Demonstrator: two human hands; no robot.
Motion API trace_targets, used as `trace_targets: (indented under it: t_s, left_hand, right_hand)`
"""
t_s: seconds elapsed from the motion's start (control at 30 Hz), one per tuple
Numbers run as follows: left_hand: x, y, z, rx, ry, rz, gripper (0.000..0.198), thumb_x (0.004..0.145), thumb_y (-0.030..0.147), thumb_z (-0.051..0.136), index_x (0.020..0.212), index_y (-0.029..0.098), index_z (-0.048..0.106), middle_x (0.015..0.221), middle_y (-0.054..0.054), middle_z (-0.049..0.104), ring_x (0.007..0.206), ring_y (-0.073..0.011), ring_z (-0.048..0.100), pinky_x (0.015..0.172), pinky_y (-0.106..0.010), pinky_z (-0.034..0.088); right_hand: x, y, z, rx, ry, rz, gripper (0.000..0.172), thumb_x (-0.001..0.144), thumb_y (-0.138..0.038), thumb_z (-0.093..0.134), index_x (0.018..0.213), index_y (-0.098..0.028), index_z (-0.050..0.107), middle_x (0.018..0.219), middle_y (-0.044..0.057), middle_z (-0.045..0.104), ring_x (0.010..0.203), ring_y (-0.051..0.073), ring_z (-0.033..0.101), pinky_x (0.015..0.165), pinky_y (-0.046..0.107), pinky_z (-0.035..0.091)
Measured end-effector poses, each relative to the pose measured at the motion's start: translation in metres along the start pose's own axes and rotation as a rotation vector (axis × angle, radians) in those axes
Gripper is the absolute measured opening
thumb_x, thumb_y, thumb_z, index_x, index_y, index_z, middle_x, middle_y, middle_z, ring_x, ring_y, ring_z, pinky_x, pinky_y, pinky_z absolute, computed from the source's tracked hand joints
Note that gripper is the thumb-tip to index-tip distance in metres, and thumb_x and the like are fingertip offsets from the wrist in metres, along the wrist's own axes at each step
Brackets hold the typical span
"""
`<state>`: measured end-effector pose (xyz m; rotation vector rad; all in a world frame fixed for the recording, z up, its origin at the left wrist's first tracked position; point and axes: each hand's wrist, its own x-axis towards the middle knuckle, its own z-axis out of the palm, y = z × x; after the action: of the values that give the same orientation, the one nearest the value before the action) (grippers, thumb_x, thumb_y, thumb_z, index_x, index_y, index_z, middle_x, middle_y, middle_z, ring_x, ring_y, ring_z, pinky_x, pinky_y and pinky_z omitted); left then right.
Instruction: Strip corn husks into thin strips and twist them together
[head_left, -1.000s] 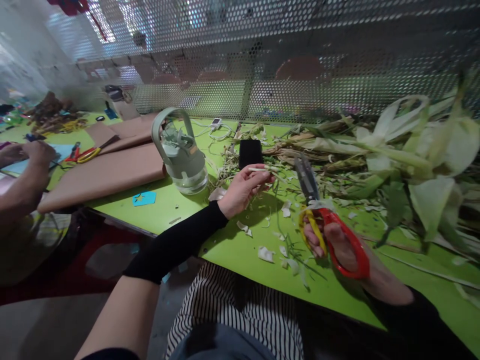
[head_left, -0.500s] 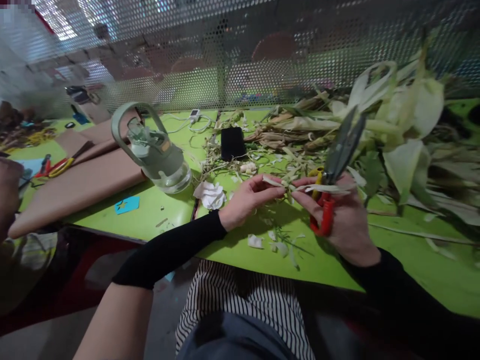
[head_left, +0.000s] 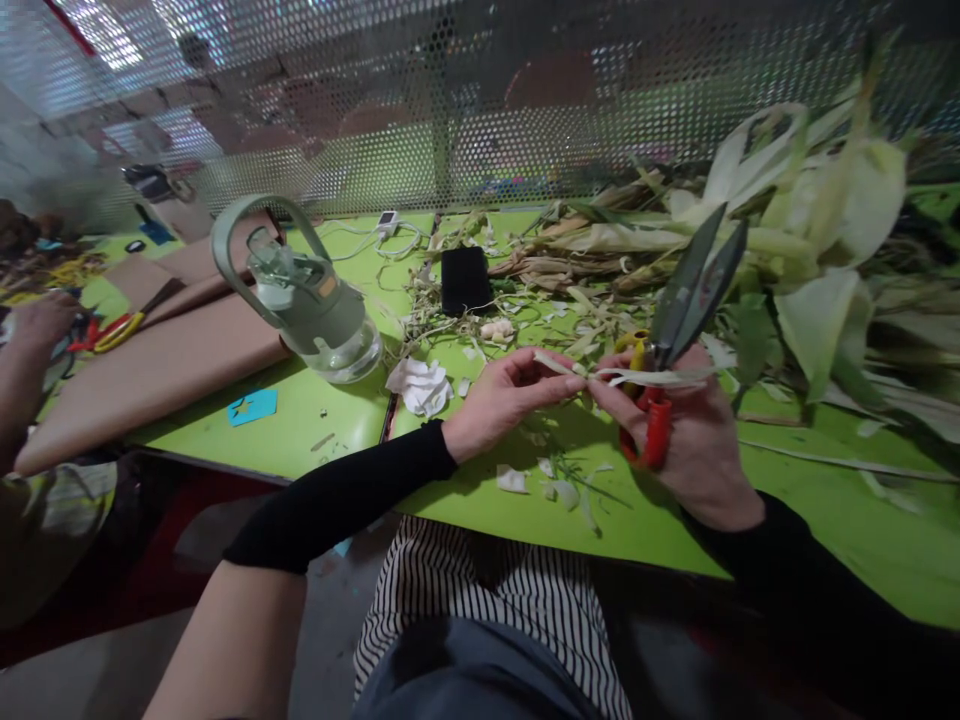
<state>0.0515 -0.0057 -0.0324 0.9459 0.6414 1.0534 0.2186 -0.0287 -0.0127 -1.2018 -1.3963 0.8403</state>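
Observation:
My left hand [head_left: 504,398] pinches one side of a pale strip of corn husk [head_left: 660,377], which looks knotted or folded between my fingertips. Thumb and fingers of my right hand [head_left: 694,435] pinch the same husk close by, so the fingertips of both hands nearly touch. Hooked in my right hand too are scissors with red and yellow handles [head_left: 657,430]. Their dark blades point up and away, spread apart and cutting nothing. Below my hands lie cut husk scraps [head_left: 566,493] and thin green shreds on the green table [head_left: 450,500].
A big pile of corn husks [head_left: 817,230] fills the right. A phone [head_left: 465,280], crumpled paper [head_left: 420,387] and a green water bottle [head_left: 330,320] stand or lie left of it. Brown paper [head_left: 172,370] and a co-worker's hand [head_left: 45,325] are farther left.
The scissor blades have spread a little wider. My hands have barely moved, still pinching the husk. At the left, the co-worker's hand has moved up and toward the other scissors.

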Motion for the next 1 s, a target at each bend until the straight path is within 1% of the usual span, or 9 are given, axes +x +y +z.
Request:
trace_targets:
  t_s: [0.23,0.43,0.57,0.63,0.7,0.77,0.83,0.93,1.0]
  left_hand:
    - [0.002,0.0,-0.002,0.034,-0.029,0.053,0.037,0.066,0.042,0.093,0.075,0.016,0.069,0.075,0.001,0.068,0.072,-0.0097,0.059,0.076,-0.028,0.045]
    - [0.003,-0.004,-0.002,0.01,-0.007,0.019,0.033,0.066,0.035,0.093,0.073,0.016,0.067,0.074,0.001,0.068,0.071,-0.0092,0.058,0.075,-0.027,0.045]
    - [0.006,-0.003,-0.002,-0.124,0.028,-0.053,0.023,0.076,0.024,0.087,0.092,0.018,0.072,0.075,0.002,0.068,0.069,-0.0093,0.061,0.074,-0.026,0.047]
    - [0.01,0.002,-0.005,-0.206,0.103,-0.104,0.019,0.082,0.017,0.081,0.098,0.018,0.071,0.079,0.001,0.069,0.072,-0.01,0.064,0.077,-0.027,0.049]
    - [0.014,0.01,-0.009,-0.277,0.183,-0.122,0.013,0.085,0.011,0.075,0.095,0.016,0.07,0.083,0.0,0.071,0.075,-0.01,0.067,0.079,-0.026,0.05]
    - [0.018,0.019,-0.013,-0.318,0.237,-0.103,0.012,0.086,0.007,0.071,0.093,0.015,0.069,0.085,0.0,0.072,0.076,-0.0095,0.068,0.08,-0.025,0.051]
    - [0.02,0.028,-0.016,-0.335,0.254,-0.062,0.012,0.087,0.005,0.07,0.092,0.015,0.069,0.083,0.0,0.073,0.074,-0.0085,0.068,0.08,-0.024,0.052]
    - [0.02,0.04,-0.018,-0.362,0.276,0.021,0.011,0.088,0.006,0.069,0.092,0.016,0.065,0.079,0.001,0.072,0.07,-0.0078,0.068,0.077,-0.022,0.052]
    - [0.019,0.044,-0.018,-0.383,0.292,0.063,0.013,0.088,0.01,0.071,0.093,0.017,0.062,0.08,0.001,0.072,0.072,-0.009,0.07,0.078,-0.023,0.053]
  right_hand:
    - [-0.001,0.009,-0.004,0.01,-0.008,-0.042,0.046,0.07,-0.041,0.086,0.1,-0.029,0.053,0.093,0.0,0.068,0.081,0.021,0.07,0.084,0.044,0.061]
    - [-0.001,0.001,-0.002,-0.023,-0.016,0.067,0.044,0.07,-0.045,0.085,0.097,-0.032,0.052,0.095,0.0,0.07,0.084,0.023,0.069,0.089,0.045,0.06]
    - [0.003,-0.004,0.0,0.039,-0.028,0.122,0.042,0.067,-0.043,0.088,0.089,-0.03,0.056,0.089,-0.001,0.069,0.079,0.02,0.066,0.08,0.041,0.06]
    - [0.008,-0.004,-0.003,0.095,-0.024,0.157,0.039,0.067,-0.045,0.089,0.085,-0.028,0.059,0.087,0.0,0.067,0.074,0.017,0.062,0.074,0.036,0.058]
    - [0.015,-0.003,-0.007,0.181,-0.016,0.196,0.04,0.067,-0.051,0.088,0.078,-0.026,0.058,0.08,0.0,0.061,0.067,0.014,0.055,0.062,0.031,0.053]
    - [0.021,-0.002,-0.014,0.313,-0.028,0.255,0.05,0.065,-0.061,0.087,0.071,-0.025,0.054,0.071,-0.001,0.051,0.059,0.012,0.046,0.049,0.027,0.043]
    - [0.024,-0.001,-0.021,0.391,-0.066,0.311,0.057,0.064,-0.067,0.086,0.068,-0.025,0.048,0.068,-0.001,0.048,0.057,0.012,0.043,0.044,0.026,0.038]
    - [0.022,-0.003,-0.028,0.323,-0.132,0.351,0.054,0.068,-0.067,0.084,0.071,-0.027,0.049,0.074,0.001,0.055,0.058,0.015,0.05,0.047,0.029,0.046]
    - [0.019,-0.006,-0.029,0.256,-0.2,0.413,0.051,0.065,-0.068,0.085,0.074,-0.027,0.054,0.072,0.002,0.057,0.056,0.015,0.051,0.046,0.029,0.048]
